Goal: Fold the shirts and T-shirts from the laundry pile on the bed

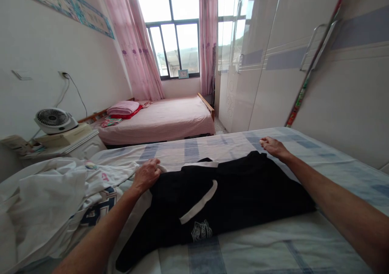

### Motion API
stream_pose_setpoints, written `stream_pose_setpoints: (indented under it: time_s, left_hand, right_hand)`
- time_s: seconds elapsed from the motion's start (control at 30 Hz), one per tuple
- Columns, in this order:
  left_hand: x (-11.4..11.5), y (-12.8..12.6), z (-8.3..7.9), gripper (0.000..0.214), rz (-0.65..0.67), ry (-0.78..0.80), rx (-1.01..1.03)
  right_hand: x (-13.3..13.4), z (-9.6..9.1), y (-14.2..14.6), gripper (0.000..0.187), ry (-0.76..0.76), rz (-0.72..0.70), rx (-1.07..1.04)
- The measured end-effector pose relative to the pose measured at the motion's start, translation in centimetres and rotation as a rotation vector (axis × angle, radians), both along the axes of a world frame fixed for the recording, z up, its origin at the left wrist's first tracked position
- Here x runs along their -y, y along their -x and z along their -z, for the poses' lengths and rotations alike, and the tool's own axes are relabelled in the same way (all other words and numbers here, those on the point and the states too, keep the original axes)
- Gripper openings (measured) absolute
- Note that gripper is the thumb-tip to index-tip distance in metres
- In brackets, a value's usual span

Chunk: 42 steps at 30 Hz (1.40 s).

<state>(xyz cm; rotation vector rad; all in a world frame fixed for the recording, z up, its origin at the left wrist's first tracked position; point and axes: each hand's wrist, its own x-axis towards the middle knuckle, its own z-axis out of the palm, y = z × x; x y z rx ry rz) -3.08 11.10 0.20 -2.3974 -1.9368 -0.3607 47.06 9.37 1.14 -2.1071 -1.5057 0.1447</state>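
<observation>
A black shirt (243,189) with white trim and a white crest print lies spread sideways across the bed. At its far left edge, my left hand (148,175) has its fingers closed on the cloth, close to a bit of white trim. Just beyond the shirt's far right edge is my right hand (272,146), its fingers curled together over the bedsheet. No cloth shows in the right hand, and a small gap separates it from the shirt. Rumpled white clothes (48,201), some with printed lettering, are heaped left of my left forearm.
The blue-and-white checked bedsheet (340,168) covers the near bed. A second bed (170,116) with pink bedding stands by the window. At left, a fan (54,120) rests on a bedside cabinet (75,146). A tall glossy wardrobe (273,83) lines the right side.
</observation>
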Motion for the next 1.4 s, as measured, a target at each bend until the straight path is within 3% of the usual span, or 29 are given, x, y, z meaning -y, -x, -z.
stream_pose_setpoints:
  time_s: [0.1, 0.2, 0.27, 0.37, 0.5, 0.63, 0.73, 0.8, 0.87, 0.97, 1.03, 1.13, 1.23, 1.3, 1.4]
  left_hand:
    - [-0.3, -0.2, 0.4, 0.039, 0.21, -0.095, 0.026]
    - [-0.5, -0.3, 0.3, 0.032, 0.398, 0.011, 0.052]
    - [-0.6, -0.4, 0.2, 0.029, 0.431, 0.089, 0.034]
    - [-0.4, -0.7, 0.1, 0.02, 0.426, 0.107, -0.038]
    - [0.4, -1.4, 0.4, 0.022, 0.305, 0.04, -0.127]
    - [1.2, -2.3, 0.8, 0.023, 0.226, -0.056, -0.205]
    - [1.9, -2.6, 0.2, 0.022, 0.196, -0.151, -0.155]
    - [2.7, -2.6, -0.8, 0.023, 0.168, -0.206, -0.045]
    - [3.8, -2.6, -1.8, 0.025, 0.147, -0.172, 0.079]
    - [5.2, -3.0, -2.4, 0.037, 0.21, 0.027, 0.232]
    - [5.5, -3.5, -2.0, 0.042, 0.258, 0.143, 0.334]
    - [5.3, -4.4, -0.9, 0.036, 0.187, 0.273, 0.513]
    - [4.9, -5.1, -0.4, 0.021, 0.09, 0.366, 0.661]
    - [5.0, -5.2, -0.9, 0.016, 0.094, 0.357, 0.742]
    - [5.5, -5.1, -2.0, 0.017, 0.15, 0.342, 0.966]
  right_hand:
    - [0.6, 0.6, 0.1, 0.041, 0.038, -0.232, -0.074]
    - [1.3, 1.4, 0.1, 0.049, 0.114, -0.41, -0.091]
    - [1.7, 1.7, 0.1, 0.049, 0.152, -0.46, -0.043]
    - [2.1, 1.4, 0.3, 0.038, 0.169, -0.405, -0.009]
    - [2.6, 0.5, 0.4, 0.042, 0.11, -0.305, -0.106]
    - [2.6, 1.4, 0.0, 0.033, 0.133, -0.056, 0.206]
    - [2.4, 1.7, 0.6, 0.031, 0.099, 0.037, 0.36]
    - [2.4, 1.0, 2.2, 0.036, 0.027, 0.032, 0.365]
    - [2.4, 0.0, 4.8, 0.039, -0.009, -0.061, 0.327]
    - [2.5, -1.2, 9.8, 0.046, 0.047, -0.353, 0.161]
    - [2.6, -1.3, 13.2, 0.049, 0.147, -0.471, -0.01]
    - [2.4, -0.5, 17.5, 0.045, 0.224, -0.456, -0.193]
    - [2.3, 0.2, 20.1, 0.028, 0.171, -0.457, -0.272]
    - [2.5, 0.0, 20.8, 0.019, 0.11, -0.477, -0.34]
    - [3.3, -1.0, 21.0, 0.028, 0.001, -0.512, -0.542]
